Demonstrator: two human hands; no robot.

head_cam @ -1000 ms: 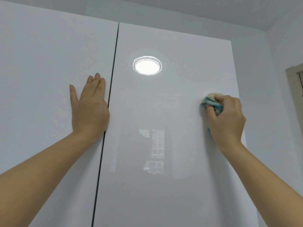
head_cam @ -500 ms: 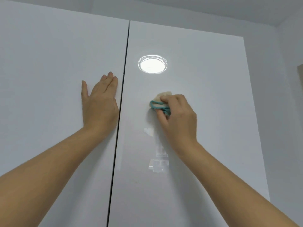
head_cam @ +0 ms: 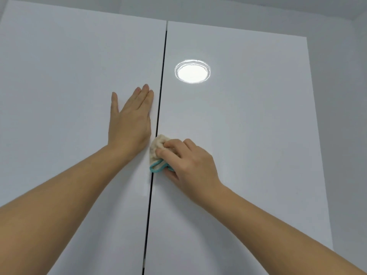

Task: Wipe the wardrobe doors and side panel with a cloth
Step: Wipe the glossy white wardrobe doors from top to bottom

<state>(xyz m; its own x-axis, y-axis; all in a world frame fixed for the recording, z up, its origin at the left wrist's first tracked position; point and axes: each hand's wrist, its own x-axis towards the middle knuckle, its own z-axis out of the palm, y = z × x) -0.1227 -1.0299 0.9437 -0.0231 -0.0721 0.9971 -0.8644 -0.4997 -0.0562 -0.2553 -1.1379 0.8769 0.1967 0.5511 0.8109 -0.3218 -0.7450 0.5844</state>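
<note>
Two glossy white wardrobe doors fill the view, the left door [head_cam: 69,96] and the right door [head_cam: 258,126], split by a dark vertical gap. My left hand [head_cam: 130,122] presses flat on the left door, fingers straight, just beside the gap. My right hand [head_cam: 188,161] grips a bunched beige cloth [head_cam: 157,149] with a teal edge and holds it against the right door's left edge, over the gap. Most of the cloth is hidden under my fingers.
A round ceiling light is mirrored high on the right door as a reflection [head_cam: 192,72]. A pale wall [head_cam: 347,116] runs to the right of the wardrobe. The ceiling shows above the door tops.
My right hand has slid the cloth leftward and down across the right door, from its right side to the gap. My left hand has stayed flat on the left door.
</note>
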